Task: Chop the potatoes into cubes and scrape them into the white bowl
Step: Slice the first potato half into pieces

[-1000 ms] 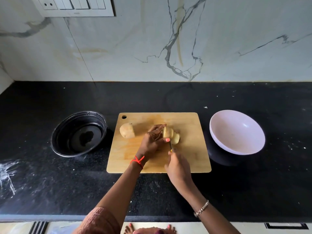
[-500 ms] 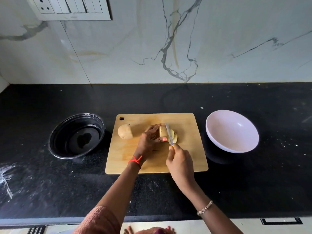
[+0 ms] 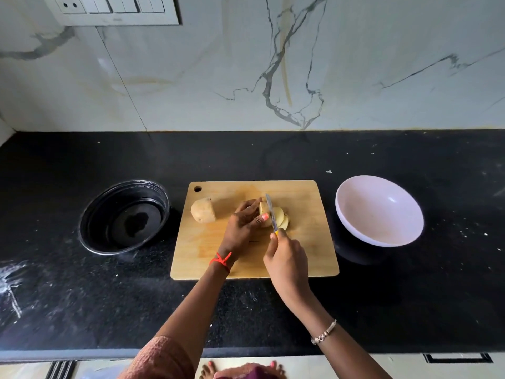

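A wooden cutting board [image 3: 308,250] lies on the black counter. My left hand [image 3: 243,228] grips a potato half [image 3: 264,209] near the board's middle, thumb on its near side. My right hand [image 3: 287,262] holds a small yellow-handled knife [image 3: 270,210], whose blade stands against the potato just right of my left fingers. Cut slices [image 3: 281,218] lean to the right of the blade. Another potato half [image 3: 202,210] lies at the board's left. The white bowl [image 3: 379,212] sits to the right of the board, nothing inside it.
A black round bowl [image 3: 124,217] stands left of the board. White marks streak the counter at the far left [image 3: 11,277]. The marble wall rises behind, with a switch panel [image 3: 114,9] at the top left. The counter's front edge runs below my arms.
The knife blade rose from low beside the slices to standing over the potato, just left of the cut slices. My left hand keeps hold of the potato half.
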